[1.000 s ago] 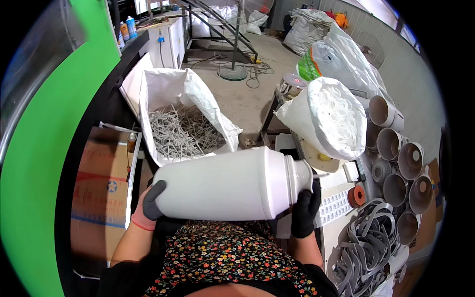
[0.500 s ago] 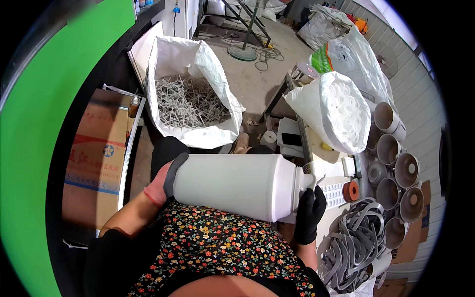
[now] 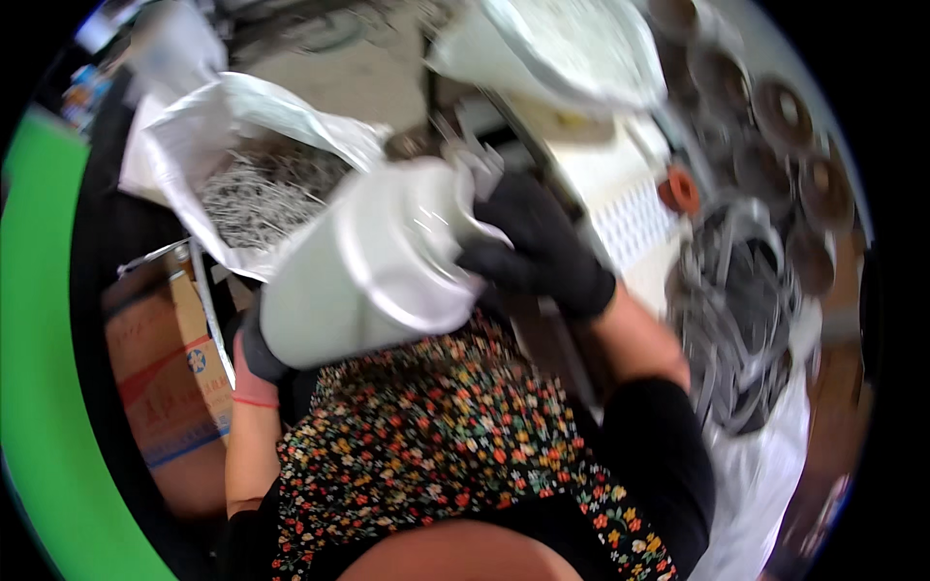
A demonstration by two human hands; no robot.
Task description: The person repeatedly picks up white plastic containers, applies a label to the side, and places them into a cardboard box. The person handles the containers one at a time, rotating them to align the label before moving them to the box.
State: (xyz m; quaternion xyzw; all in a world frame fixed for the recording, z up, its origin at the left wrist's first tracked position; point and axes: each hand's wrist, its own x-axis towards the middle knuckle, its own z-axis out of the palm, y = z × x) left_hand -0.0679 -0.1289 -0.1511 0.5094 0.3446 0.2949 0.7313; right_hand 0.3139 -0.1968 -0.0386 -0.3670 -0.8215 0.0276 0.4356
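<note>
A large white jug body [image 3: 334, 281] with a stepped shoulder and a narrower neck lies tilted across my lap, its neck end up and to the right. My left hand [image 3: 256, 351], in a pink and dark grey glove, is cupped around its base. My right hand [image 3: 538, 247], in a black glove, is closed at the neck rim, thumb and fingers against it. Motion blur softens the neck and fingertips, and a pale spout-like piece [image 3: 480, 167] shows beside them. Beneath the jug is my flowered apron [image 3: 436, 426].
An open white sack [image 3: 184, 131] of thin grey plastic scraps stands ahead left, above a cardboard box [image 3: 165, 397]. On the right, a table holds a label sheet [image 3: 635, 228], a red-brown roll [image 3: 679, 191], curved grey strips [image 3: 736, 320], several brownish cups [image 3: 783, 111] and a white sack [image 3: 572, 87].
The jug has swung from lying level to tilted, neck end raised and farther from me. My right hand has moved up and left with the neck. The whole view has shifted and blurred.
</note>
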